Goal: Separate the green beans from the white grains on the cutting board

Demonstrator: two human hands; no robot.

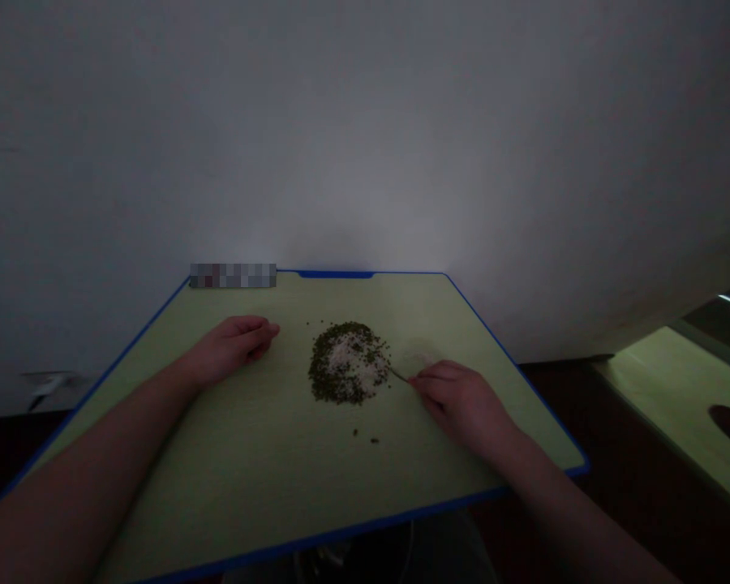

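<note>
A round pile of small green beans (322,377) with white grains (346,357) heaped over its middle lies on the table. My right hand (456,397) is closed around the handle of a thin utensil (399,375), which reaches the right edge of the pile. The shape of the utensil's far end cannot be made out. To the left of the pile, my left hand (237,345) rests near the tabletop with its fingers curled in, and nothing shows in it. The two hands stand on opposite sides of the beans, and the left is apart from them.
The pale tabletop (249,470) has a blue edge and stands against a grey wall (365,146). Two small dark bits (374,440) lie in front of the pile. A pixelated strip (233,276) covers the back left corner. Another pale table (675,381) is at the right.
</note>
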